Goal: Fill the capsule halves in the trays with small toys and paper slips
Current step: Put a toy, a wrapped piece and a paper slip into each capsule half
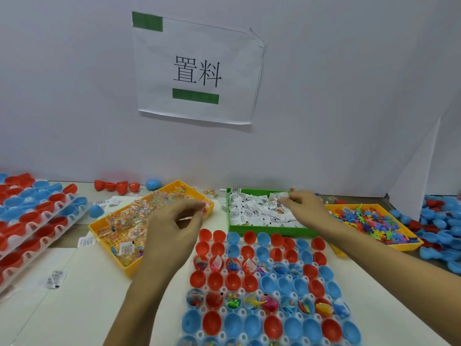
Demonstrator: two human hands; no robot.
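The left hand (174,221) reaches over the yellow tray of small clear packets (119,236), thumb and fingers curled as if pinching; what it holds cannot be made out. The right hand (304,206) pinches at the paper slips (252,211) in the green tray (274,229). In front lies a clear tray of red and blue capsule halves (269,283), some rows with toys inside. Another yellow tray of colourful toys (374,226) sits to the right. A paper sign (197,68) hangs on the wall.
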